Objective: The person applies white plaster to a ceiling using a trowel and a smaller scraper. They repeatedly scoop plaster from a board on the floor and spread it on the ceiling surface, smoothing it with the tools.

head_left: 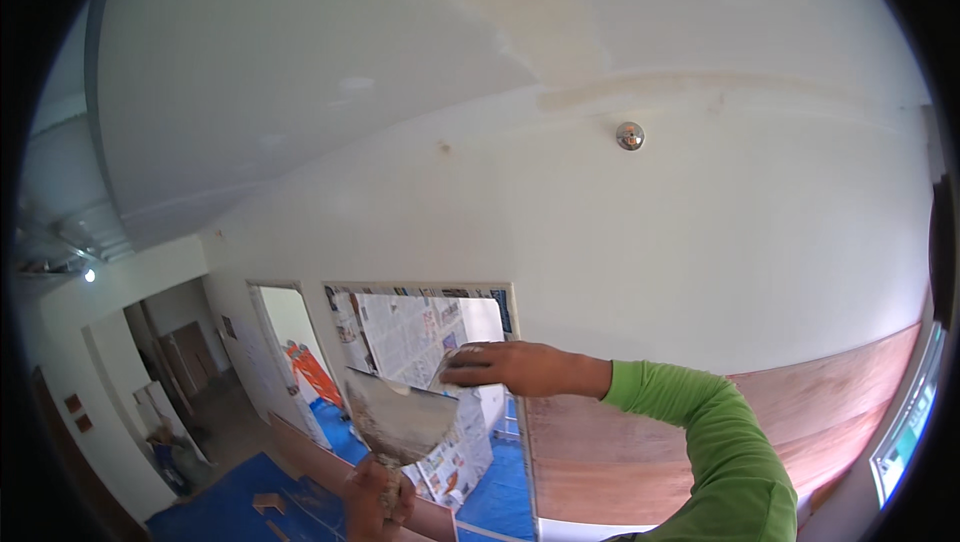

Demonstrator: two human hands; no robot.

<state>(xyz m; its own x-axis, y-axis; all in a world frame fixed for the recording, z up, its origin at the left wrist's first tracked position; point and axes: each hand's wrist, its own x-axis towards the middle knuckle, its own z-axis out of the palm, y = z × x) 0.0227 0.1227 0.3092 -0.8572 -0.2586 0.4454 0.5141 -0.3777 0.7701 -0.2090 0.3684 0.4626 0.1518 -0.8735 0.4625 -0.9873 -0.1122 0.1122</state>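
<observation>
My left grip (370, 498) is closed round the crusted handle of a wide scraper (400, 429), blade up, low in front of me before the papered opening (412, 332). My right grip (500, 366) is curled over beside the blade's upper edge; can't tell if it's clamped on a tool. Neither touches the wall (690, 242). Done, by my read: a beige patch (545, 17) on the ceiling (300, 42), a tan strip (640, 92) along the ceiling-wall joint, a few white dabs (355, 88). Left, probably: evening out those patches, since they stand out in colour, plus a small mark (445, 148) on the wall. Call it partway. Can't tell if the filler's dry.
</observation>
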